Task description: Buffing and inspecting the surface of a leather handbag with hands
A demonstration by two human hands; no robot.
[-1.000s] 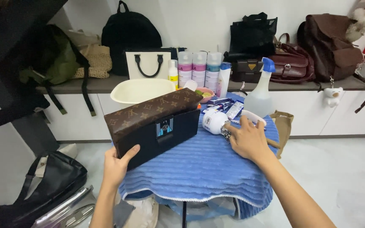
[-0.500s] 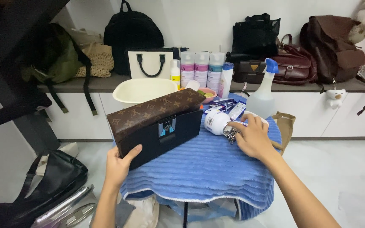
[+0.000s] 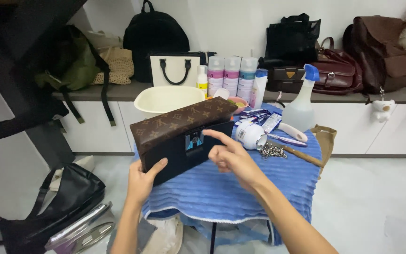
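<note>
Closest to me, my left hand (image 3: 142, 181) grips the lower near corner of a box-shaped bag (image 3: 184, 136), thumb pressed on its black front, steadying it on the blue ribbed towel (image 3: 240, 188) that covers a small round counter (image 3: 231, 216). The bag has a brown patterned lid and stands tilted toward the left edge of the towel. My right hand (image 3: 233, 157) hangs just in front of it, holding nothing, fingers loosely curled and the forefinger stretched toward the small blue clasp (image 3: 194, 139) in the middle of the black front; whether the fingertip touches the clasp I cannot tell. Just beyond the right hand lie a white jar on its side (image 3: 250, 135), a loose silver chain (image 3: 272, 150) and a wooden-handled brush (image 3: 299, 155), with a blue-topped spray bottle (image 3: 301, 106) and a cream basin (image 3: 167, 99) farther back. Farthest, a long shelf (image 3: 118, 91) carries handbags and backpacks. I judge the bag could slip off the left edge if the finger pushes hard while only one corner is held, and a sweep of the right arm could knock the jar or drag the chain off the towel.
</note>
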